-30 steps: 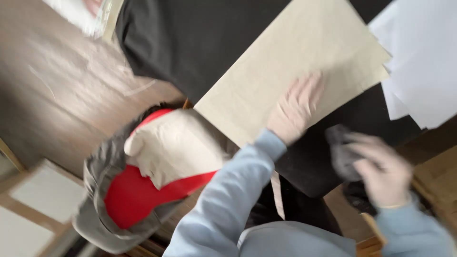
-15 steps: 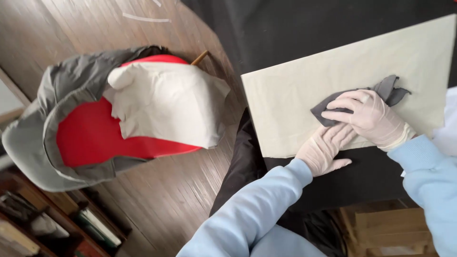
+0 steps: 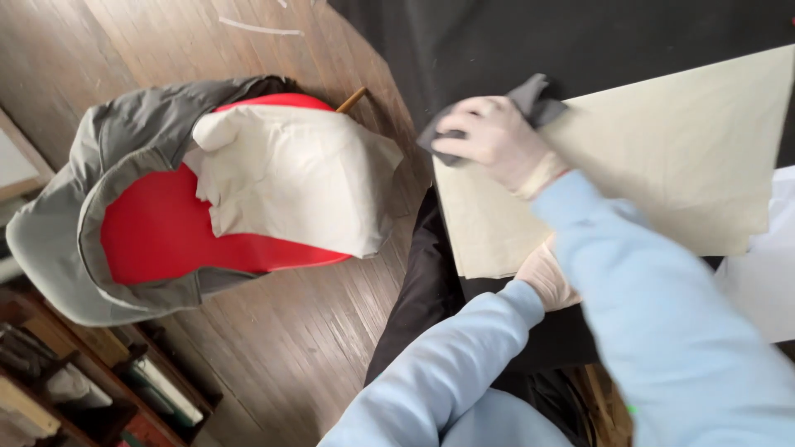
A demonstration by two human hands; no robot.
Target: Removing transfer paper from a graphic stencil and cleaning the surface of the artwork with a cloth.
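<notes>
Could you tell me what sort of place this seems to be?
Probably a home workroom or studio: a wooden plank floor, a red chair draped with a grey jacket, and low shelves of stacked items.

beige sheet, dark grey cloth, black table cover — red chair.

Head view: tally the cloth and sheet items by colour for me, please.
Grey: 2, the rag under the right hand and the jacket on the red chair
Beige: 2, the flat sheet and the cloth on the chair
Black: 1, the table covering
Total: 5
</notes>
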